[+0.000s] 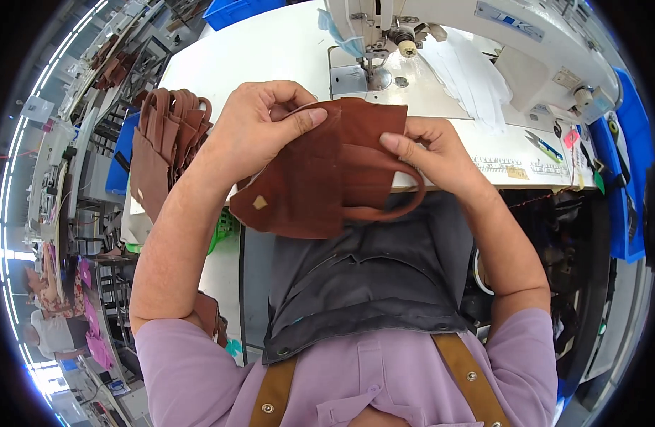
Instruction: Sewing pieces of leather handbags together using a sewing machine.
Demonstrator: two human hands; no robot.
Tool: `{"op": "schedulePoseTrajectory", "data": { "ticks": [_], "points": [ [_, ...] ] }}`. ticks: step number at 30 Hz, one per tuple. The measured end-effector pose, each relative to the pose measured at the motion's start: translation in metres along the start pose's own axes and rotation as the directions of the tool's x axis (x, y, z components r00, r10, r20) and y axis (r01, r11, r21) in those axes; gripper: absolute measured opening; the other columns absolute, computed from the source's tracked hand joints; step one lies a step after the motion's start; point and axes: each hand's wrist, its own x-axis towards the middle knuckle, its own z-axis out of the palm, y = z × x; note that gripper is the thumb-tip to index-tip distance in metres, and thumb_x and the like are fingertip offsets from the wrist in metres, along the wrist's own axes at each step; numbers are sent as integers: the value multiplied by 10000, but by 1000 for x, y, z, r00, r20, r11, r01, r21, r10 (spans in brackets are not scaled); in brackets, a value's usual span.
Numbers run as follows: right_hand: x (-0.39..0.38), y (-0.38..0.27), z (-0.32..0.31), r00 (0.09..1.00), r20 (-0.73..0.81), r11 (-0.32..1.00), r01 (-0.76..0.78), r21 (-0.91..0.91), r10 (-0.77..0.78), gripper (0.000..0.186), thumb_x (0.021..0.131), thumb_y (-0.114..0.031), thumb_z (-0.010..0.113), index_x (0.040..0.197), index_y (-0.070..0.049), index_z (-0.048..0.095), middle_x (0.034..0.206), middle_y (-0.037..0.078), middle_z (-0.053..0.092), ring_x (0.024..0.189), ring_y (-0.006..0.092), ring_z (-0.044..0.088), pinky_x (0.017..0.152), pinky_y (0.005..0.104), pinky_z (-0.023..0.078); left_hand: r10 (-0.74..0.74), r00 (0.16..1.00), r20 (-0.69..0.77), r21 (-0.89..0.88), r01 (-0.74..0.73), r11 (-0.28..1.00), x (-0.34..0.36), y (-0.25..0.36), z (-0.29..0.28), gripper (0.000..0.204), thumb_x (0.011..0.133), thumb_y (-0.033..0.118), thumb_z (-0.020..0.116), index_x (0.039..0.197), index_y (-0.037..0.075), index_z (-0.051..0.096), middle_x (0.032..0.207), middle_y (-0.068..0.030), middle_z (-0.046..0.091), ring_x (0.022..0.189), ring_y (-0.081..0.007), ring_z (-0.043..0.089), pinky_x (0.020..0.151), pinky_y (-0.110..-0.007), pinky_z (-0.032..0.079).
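Note:
A reddish-brown leather bag piece [310,178] with a looped handle [384,213] hangs between my hands, over the near edge of the sewing table. My left hand [267,128] pinches its upper left edge, thumb on top and fingers behind. With the thumb in front, my right hand [431,153] grips the upper right corner; its other fingers are partly hidden by the leather. A small pale patch [260,203] shows at the piece's lower left. Just beyond it stands the sewing machine [374,53], its needle area apart from the leather.
A stack of similar brown leather pieces with handles [172,132] lies at the left. On the right are snips [545,146], a ruler [495,165] and a blue bin [630,178]. White cloth [466,75] lies under the machine arm. People [53,331] are far left.

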Motion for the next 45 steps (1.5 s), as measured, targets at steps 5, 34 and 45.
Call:
{"op": "schedulePoseTrajectory", "data": {
  "ticks": [5, 34, 45],
  "points": [
    [-1, -14, 11, 994, -94, 994, -50, 99, 59, 334, 996, -231, 673, 741, -19, 640, 624, -67, 503, 616, 25, 399, 542, 233, 347, 123, 992, -2, 183, -121, 976, -15, 1, -5, 148, 864, 97, 767, 982, 18, 722, 787, 65, 598, 710, -26, 531, 658, -199, 426],
    [-17, 1, -19, 978, -76, 979, -188, 74, 194, 222, 967, -183, 700, 1062, 18, 709, 934, 17, 717, 849, 69, 628, 785, 238, 498, -188, 941, -281, -773, -106, 625, -35, -82, -18, 245, 985, 234, 693, 1023, -7, 716, 957, -57, 736, 873, -100, 678, 812, -250, 545],
    [32, 8, -38, 948, -165, 960, -279, -31, 271, 173, 965, -172, 709, 977, 0, 708, 852, 14, 706, 777, 46, 603, 706, 209, 488, -261, 965, -11, -799, 148, 583, -54, -110, -17, 437, 994, 298, 669, 1281, -23, 591, 1065, -155, 721, 894, -176, 724, 812, -317, 598]
  ]
}}
